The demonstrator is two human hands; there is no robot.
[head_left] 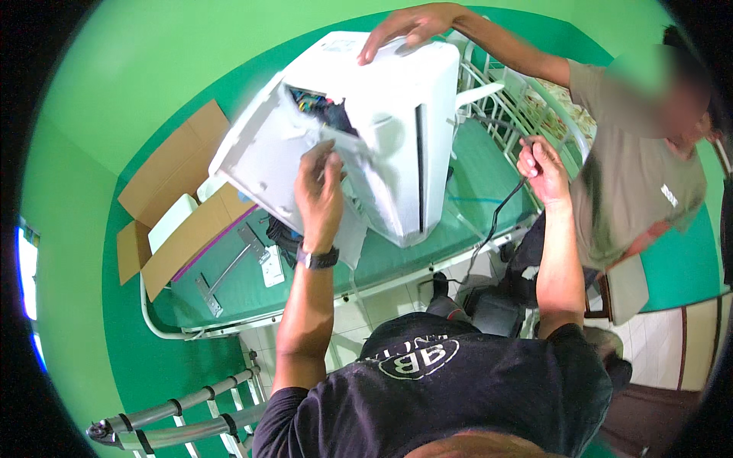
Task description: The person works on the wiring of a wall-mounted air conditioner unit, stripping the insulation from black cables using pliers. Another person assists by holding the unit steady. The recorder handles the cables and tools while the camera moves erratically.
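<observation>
A white wall air-conditioner unit (389,153) stands on end, tilted, on a green mattress in front of me. Its front panel (263,164) is swung out to the left, and coloured wiring (309,103) shows in the gap behind it. My left hand (319,191), with a dark watch on the wrist, is at the panel's inner side, fingers curled; what they pinch, if anything, is hidden. To the right of the unit, my right hand (546,172) is closed on a black cable (498,217) that hangs toward the floor. A co-worker's hand (412,27) rests on the unit's top end.
An open cardboard box (172,195) with white parts lies at the left. A metal bracket (225,278) and a white socket box (272,266) lie on the mattress (473,172). The co-worker (641,175) is at the right. A folded ladder (183,412) stands lower left.
</observation>
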